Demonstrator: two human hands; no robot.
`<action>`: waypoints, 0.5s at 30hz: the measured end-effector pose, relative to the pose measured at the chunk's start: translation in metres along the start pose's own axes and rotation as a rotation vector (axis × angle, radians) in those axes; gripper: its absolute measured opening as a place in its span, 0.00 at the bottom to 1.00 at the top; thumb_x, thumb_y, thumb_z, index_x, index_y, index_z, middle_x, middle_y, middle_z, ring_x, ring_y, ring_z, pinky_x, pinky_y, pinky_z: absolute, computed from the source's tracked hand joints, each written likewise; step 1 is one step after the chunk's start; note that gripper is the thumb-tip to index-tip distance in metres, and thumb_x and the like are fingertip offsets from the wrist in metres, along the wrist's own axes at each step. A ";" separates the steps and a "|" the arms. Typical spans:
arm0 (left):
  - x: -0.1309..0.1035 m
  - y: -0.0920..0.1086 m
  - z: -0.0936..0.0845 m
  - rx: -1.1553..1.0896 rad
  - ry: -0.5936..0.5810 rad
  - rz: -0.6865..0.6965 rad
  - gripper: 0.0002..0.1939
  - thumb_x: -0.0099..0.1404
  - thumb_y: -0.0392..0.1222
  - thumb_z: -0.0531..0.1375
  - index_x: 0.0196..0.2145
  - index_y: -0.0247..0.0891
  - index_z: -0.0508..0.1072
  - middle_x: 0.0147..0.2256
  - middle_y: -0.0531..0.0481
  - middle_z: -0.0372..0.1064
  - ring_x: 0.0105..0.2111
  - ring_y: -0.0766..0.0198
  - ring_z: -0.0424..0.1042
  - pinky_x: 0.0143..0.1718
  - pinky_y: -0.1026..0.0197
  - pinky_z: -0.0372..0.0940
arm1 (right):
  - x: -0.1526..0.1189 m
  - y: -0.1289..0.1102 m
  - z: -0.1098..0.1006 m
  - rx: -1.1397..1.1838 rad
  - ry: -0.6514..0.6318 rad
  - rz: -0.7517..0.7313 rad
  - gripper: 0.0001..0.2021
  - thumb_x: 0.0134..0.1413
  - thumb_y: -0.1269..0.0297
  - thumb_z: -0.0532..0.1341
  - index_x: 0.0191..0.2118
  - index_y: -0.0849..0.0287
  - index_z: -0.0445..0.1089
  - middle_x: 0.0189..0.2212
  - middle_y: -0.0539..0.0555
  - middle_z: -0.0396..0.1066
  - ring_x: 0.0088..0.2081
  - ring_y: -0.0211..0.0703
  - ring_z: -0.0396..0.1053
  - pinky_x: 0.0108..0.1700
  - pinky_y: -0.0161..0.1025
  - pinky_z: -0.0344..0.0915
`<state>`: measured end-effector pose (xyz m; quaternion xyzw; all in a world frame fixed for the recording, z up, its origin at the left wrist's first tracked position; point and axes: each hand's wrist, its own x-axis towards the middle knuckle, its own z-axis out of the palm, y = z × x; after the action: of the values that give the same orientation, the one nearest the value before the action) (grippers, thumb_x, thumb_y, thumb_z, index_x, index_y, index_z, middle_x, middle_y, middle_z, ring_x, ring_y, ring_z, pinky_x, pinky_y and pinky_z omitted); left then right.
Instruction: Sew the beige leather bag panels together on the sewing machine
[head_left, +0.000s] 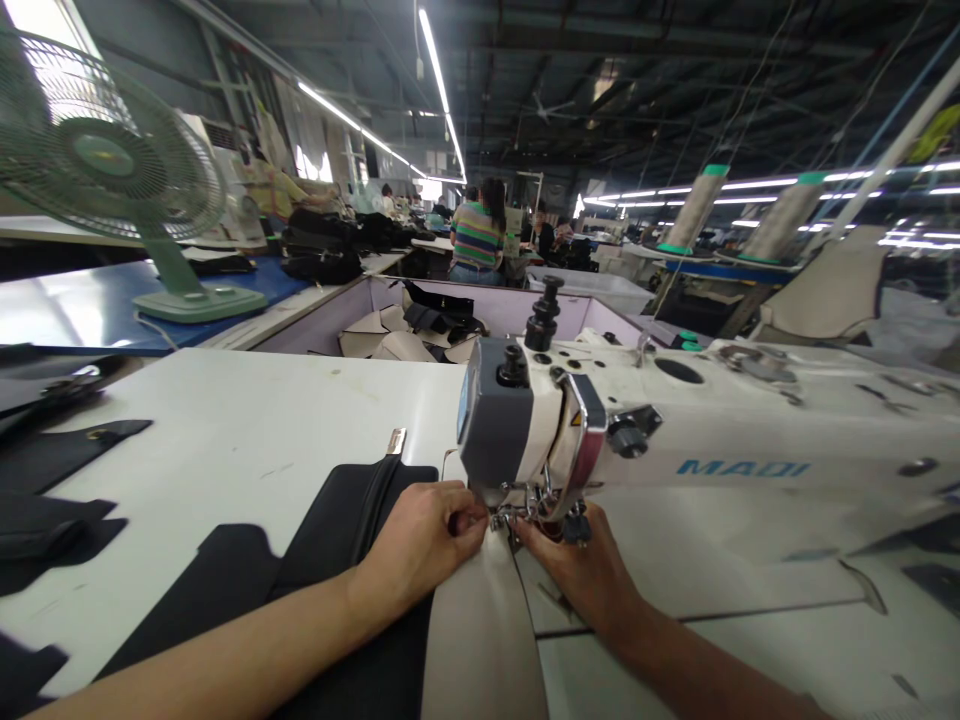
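A white sewing machine marked MADI stands over the table, its needle area low at the centre. My left hand is closed in a pinch at the left of the presser foot, on the edge of a beige piece. This piece runs from the foot toward me, over black material with a zipper. My right hand is just right of the foot, partly behind machine parts; its fingertips touch the beige piece's edge, and its grip is hidden.
Black pieces lie on the white tabletop at left. A green fan stands on the blue table. Behind the machine is a bin of beige and black pieces. A person in a striped top is farther back.
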<state>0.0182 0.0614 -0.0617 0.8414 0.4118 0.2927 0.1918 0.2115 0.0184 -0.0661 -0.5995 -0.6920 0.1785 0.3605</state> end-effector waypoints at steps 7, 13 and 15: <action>0.002 0.000 0.000 0.015 -0.018 0.012 0.13 0.60 0.33 0.57 0.17 0.36 0.65 0.17 0.57 0.58 0.18 0.71 0.57 0.23 0.67 0.51 | 0.002 -0.002 0.001 -0.175 -0.043 -0.112 0.06 0.56 0.66 0.63 0.29 0.57 0.75 0.27 0.53 0.74 0.30 0.44 0.71 0.35 0.36 0.63; 0.001 0.001 -0.001 0.030 -0.016 -0.001 0.14 0.60 0.35 0.56 0.17 0.36 0.62 0.17 0.57 0.57 0.19 0.71 0.59 0.24 0.67 0.50 | 0.004 -0.017 -0.007 -0.171 -0.060 -0.018 0.04 0.53 0.68 0.64 0.29 0.54 0.77 0.26 0.52 0.74 0.30 0.45 0.72 0.33 0.37 0.63; 0.001 0.002 -0.002 0.035 -0.014 -0.009 0.15 0.60 0.35 0.56 0.17 0.36 0.62 0.17 0.57 0.57 0.19 0.71 0.58 0.24 0.67 0.50 | 0.003 -0.019 -0.007 -0.151 -0.037 -0.004 0.04 0.52 0.67 0.65 0.29 0.54 0.77 0.25 0.52 0.74 0.29 0.45 0.72 0.33 0.37 0.63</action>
<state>0.0187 0.0617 -0.0590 0.8448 0.4192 0.2786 0.1815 0.2034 0.0161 -0.0473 -0.6202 -0.7112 0.1364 0.3017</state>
